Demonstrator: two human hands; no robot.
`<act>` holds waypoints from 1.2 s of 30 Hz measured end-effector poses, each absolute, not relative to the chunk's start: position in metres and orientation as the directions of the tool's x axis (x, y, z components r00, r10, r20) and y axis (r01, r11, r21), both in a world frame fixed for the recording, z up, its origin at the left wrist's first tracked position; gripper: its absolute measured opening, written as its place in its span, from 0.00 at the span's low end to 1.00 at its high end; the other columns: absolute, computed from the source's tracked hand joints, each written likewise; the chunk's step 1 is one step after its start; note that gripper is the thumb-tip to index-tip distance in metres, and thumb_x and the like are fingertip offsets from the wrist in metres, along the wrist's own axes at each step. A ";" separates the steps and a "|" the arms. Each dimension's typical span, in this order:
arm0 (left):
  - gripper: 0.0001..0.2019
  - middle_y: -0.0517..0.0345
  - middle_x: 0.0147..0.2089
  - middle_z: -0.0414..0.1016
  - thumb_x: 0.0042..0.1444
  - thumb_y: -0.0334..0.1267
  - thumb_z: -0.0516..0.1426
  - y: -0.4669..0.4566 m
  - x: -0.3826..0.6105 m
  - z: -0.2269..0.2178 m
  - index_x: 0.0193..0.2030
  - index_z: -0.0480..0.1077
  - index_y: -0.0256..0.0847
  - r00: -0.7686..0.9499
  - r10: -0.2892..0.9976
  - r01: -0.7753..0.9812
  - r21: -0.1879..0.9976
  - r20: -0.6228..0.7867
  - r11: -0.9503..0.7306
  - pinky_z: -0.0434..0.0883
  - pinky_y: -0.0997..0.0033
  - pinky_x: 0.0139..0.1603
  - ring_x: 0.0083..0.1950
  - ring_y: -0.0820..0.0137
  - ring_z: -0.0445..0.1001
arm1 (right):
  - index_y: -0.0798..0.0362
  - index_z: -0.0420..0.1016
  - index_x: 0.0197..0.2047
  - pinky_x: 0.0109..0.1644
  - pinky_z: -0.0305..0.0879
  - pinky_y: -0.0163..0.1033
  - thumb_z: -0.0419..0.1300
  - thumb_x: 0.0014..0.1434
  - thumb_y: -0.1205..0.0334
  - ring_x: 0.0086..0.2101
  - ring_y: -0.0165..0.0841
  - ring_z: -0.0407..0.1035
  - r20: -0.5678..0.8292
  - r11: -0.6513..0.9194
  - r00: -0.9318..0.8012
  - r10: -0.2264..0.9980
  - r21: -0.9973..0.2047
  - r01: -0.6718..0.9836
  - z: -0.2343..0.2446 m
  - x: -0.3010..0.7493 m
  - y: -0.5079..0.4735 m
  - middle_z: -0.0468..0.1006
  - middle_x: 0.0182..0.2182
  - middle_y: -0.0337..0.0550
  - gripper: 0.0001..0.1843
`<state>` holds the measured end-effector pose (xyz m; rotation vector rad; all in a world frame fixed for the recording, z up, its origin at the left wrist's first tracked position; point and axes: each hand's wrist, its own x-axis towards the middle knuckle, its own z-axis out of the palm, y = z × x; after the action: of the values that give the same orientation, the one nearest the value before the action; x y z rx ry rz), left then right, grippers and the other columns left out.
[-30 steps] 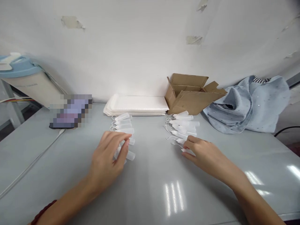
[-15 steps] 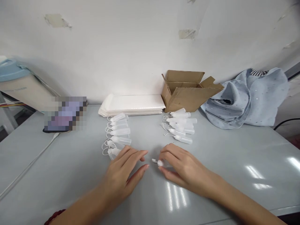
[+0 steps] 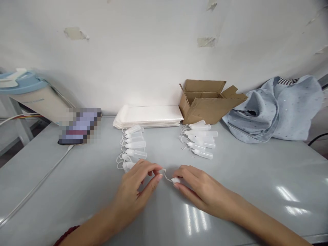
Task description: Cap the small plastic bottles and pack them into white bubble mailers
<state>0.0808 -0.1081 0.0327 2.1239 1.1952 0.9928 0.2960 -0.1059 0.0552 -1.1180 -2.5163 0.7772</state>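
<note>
My right hand [image 3: 196,184] pinches a small plastic bottle by its white cap end [image 3: 175,180]; the fingers hide most of its body. From the cap a thin white strap [image 3: 167,177] curves toward my left hand [image 3: 143,181], whose thumb and forefinger are closed at the strap's far end. Just beyond my left hand lies a column of translucent small bottles [image 3: 135,145] with looped straps. A second group of such bottles [image 3: 202,153] lies past my right hand, several with straps hanging loose.
White padded envelopes [image 3: 151,114] are stacked against the wall beside an open cardboard box [image 3: 212,107]. Light blue cloth [image 3: 287,112] is heaped at the right. At the left are a blurred phone [image 3: 80,128], its charging cable [image 3: 38,184] and a blue-lidded beige container [image 3: 41,99].
My left finger and thumb have closed on the end of the strap, which now stretches between my hands. The camera view has shifted slightly, moving the scene right and down.
</note>
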 end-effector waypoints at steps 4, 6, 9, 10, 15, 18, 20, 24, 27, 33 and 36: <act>0.07 0.61 0.35 0.73 0.61 0.34 0.52 -0.109 0.080 0.031 0.45 0.69 0.45 0.319 0.904 0.503 0.757 0.286 -0.417 0.69 0.75 0.30 0.33 0.73 0.69 | 0.53 0.65 0.45 0.37 0.67 0.39 0.46 0.66 0.63 0.34 0.34 0.68 0.020 0.535 -0.659 0.752 -0.602 0.592 0.057 0.296 -0.108 0.73 0.37 0.46 0.09; 0.07 0.61 0.34 0.73 0.61 0.34 0.52 -0.109 0.080 0.032 0.44 0.70 0.44 0.315 0.909 0.496 0.769 0.273 -0.403 0.69 0.75 0.30 0.31 0.73 0.69 | 0.53 0.65 0.45 0.37 0.66 0.39 0.45 0.67 0.63 0.34 0.33 0.68 0.015 0.526 -0.662 0.749 -0.620 0.582 0.057 0.297 -0.108 0.73 0.37 0.45 0.10; 0.06 0.62 0.31 0.73 0.61 0.33 0.53 -0.108 0.082 0.035 0.39 0.71 0.44 0.328 0.901 0.475 0.775 0.283 -0.416 0.68 0.76 0.30 0.29 0.74 0.67 | 0.53 0.64 0.47 0.39 0.66 0.39 0.45 0.67 0.63 0.35 0.33 0.68 0.030 0.518 -0.662 0.749 -0.649 0.557 0.056 0.297 -0.108 0.72 0.37 0.45 0.10; 0.07 0.62 0.30 0.73 0.61 0.32 0.52 -0.108 0.082 0.036 0.37 0.71 0.44 0.337 0.898 0.464 0.780 0.284 -0.420 0.68 0.76 0.30 0.28 0.75 0.67 | 0.53 0.63 0.48 0.39 0.66 0.39 0.44 0.67 0.63 0.35 0.33 0.68 0.041 0.511 -0.656 0.754 -0.663 0.546 0.055 0.297 -0.109 0.72 0.38 0.45 0.10; 0.05 0.62 0.34 0.74 0.59 0.35 0.54 -0.112 0.081 0.039 0.39 0.72 0.45 0.303 0.926 0.417 0.842 0.227 -0.342 0.70 0.78 0.31 0.29 0.75 0.69 | 0.53 0.63 0.48 0.39 0.65 0.37 0.44 0.67 0.64 0.35 0.31 0.67 0.053 0.477 -0.638 0.768 -0.712 0.515 0.053 0.295 -0.109 0.71 0.39 0.44 0.11; 0.06 0.61 0.37 0.76 0.59 0.40 0.54 -0.112 0.079 0.040 0.40 0.72 0.45 0.244 0.961 0.456 0.859 0.128 -0.230 0.70 0.78 0.31 0.32 0.73 0.71 | 0.53 0.63 0.48 0.37 0.64 0.36 0.44 0.67 0.64 0.33 0.30 0.66 0.058 0.488 -0.650 0.758 -0.713 0.504 0.052 0.295 -0.110 0.70 0.37 0.43 0.10; 0.07 0.61 0.36 0.76 0.59 0.42 0.54 -0.112 0.078 0.041 0.38 0.73 0.45 0.231 0.971 0.483 0.858 0.067 -0.174 0.69 0.78 0.31 0.33 0.73 0.71 | 0.53 0.63 0.48 0.36 0.63 0.36 0.44 0.67 0.64 0.32 0.30 0.65 0.059 0.492 -0.656 0.752 -0.713 0.500 0.052 0.295 -0.111 0.70 0.37 0.43 0.10; 0.09 0.62 0.32 0.74 0.60 0.41 0.53 -0.111 0.081 0.043 0.35 0.73 0.44 0.263 0.965 0.478 0.866 0.019 -0.147 0.68 0.77 0.33 0.32 0.72 0.70 | 0.52 0.63 0.48 0.37 0.63 0.36 0.44 0.67 0.64 0.33 0.30 0.65 0.069 0.481 -0.651 0.756 -0.732 0.482 0.049 0.294 -0.111 0.69 0.37 0.42 0.10; 0.09 0.63 0.30 0.73 0.60 0.40 0.53 -0.111 0.083 0.043 0.34 0.73 0.44 0.317 0.948 0.430 0.892 -0.004 -0.140 0.67 0.78 0.31 0.30 0.73 0.69 | 0.52 0.63 0.48 0.38 0.63 0.37 0.44 0.67 0.63 0.34 0.30 0.66 0.057 0.417 -0.610 0.791 -0.779 0.468 0.047 0.291 -0.113 0.70 0.37 0.42 0.10; 0.08 0.64 0.29 0.72 0.60 0.39 0.53 -0.113 0.081 0.039 0.34 0.73 0.44 0.347 0.938 0.360 0.926 -0.018 -0.116 0.66 0.79 0.30 0.30 0.74 0.68 | 0.52 0.64 0.47 0.34 0.61 0.36 0.45 0.67 0.61 0.29 0.29 0.63 -0.015 0.303 -0.562 0.827 -0.830 0.468 0.046 0.286 -0.117 0.70 0.34 0.40 0.10; 0.08 0.64 0.29 0.72 0.60 0.38 0.53 -0.113 0.081 0.038 0.34 0.73 0.44 0.350 0.937 0.364 0.921 0.002 -0.138 0.65 0.79 0.30 0.29 0.75 0.68 | 0.53 0.65 0.46 0.34 0.61 0.36 0.45 0.67 0.62 0.29 0.29 0.63 -0.015 0.295 -0.563 0.826 -0.841 0.455 0.047 0.285 -0.116 0.70 0.33 0.40 0.10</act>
<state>0.0814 -0.1129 0.0376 1.6912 1.1717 0.7800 0.2849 -0.1160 0.0471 -1.1446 -2.1445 1.1806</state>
